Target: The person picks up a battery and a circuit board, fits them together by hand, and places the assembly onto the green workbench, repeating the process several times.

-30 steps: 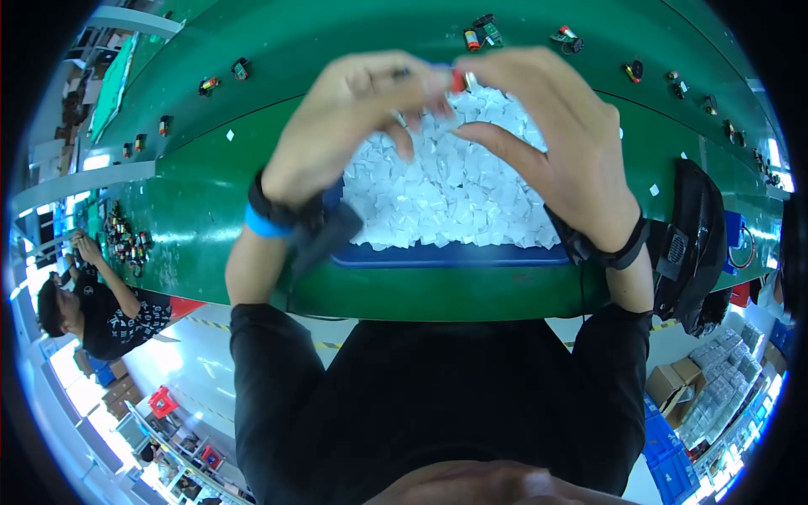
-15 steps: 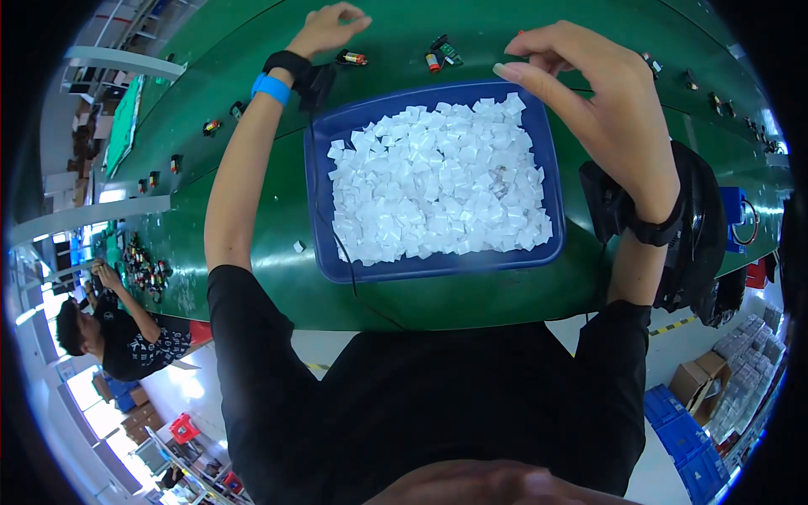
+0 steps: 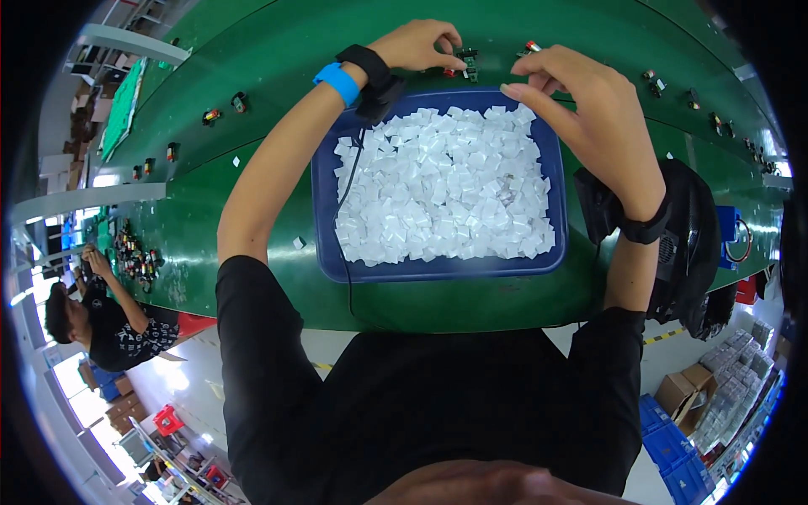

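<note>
My left hand (image 3: 423,45) reaches over the far edge of the blue tray (image 3: 438,269), thumb and index finger apart. Its thumb tip is at a small green circuit board (image 3: 470,64) with a red cylindrical part; whether they touch is unclear. The tray is heaped with small white square pieces (image 3: 442,185). Above its far right corner my right hand (image 3: 585,93) hangs with curled fingers and a gap between thumb and index finger. Just beyond that index finger lies a part with a red end (image 3: 532,48), partly hidden by the hand.
More small electronic assemblies (image 3: 210,117) lie left and right on the green table (image 3: 278,295). A black bag-like object (image 3: 686,244) and a blue item (image 3: 728,225) stand on the right. A thin black cable (image 3: 349,290) crosses the tray. Another person (image 3: 105,324) works at far left.
My left hand has moved right, from the tray's far left to the circuit board. The right hand stays nearly in place, slightly lower in view. The whole view has shifted a little.
</note>
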A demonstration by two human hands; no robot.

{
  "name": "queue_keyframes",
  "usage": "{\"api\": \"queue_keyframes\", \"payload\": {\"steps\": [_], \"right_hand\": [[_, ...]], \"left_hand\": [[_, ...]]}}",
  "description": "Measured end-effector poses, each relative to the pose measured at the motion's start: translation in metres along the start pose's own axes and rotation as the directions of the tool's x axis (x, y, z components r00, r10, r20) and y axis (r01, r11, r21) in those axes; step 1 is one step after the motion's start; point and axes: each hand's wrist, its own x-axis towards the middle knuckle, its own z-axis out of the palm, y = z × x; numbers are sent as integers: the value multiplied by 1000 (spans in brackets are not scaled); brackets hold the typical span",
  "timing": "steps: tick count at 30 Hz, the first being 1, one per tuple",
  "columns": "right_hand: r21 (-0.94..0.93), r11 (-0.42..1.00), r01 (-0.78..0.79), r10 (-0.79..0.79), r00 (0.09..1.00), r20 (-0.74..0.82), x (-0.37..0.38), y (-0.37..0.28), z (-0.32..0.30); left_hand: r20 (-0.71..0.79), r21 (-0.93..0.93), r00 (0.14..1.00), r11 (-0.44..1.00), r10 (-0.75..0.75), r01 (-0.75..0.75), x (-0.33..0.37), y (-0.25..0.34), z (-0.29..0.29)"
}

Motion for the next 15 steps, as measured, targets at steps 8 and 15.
{"api": "queue_keyframes", "payload": {"steps": [8,15], "right_hand": [[7,999,-31,31,998,61,0,5,15],[6,998,-64,64,997,-41,7,-22,28]], "left_hand": [[-60,-16,998,1000,25,-26,-6,23,6],[-242,-635,964,769,-109,-73,-109,125,-26]]}}
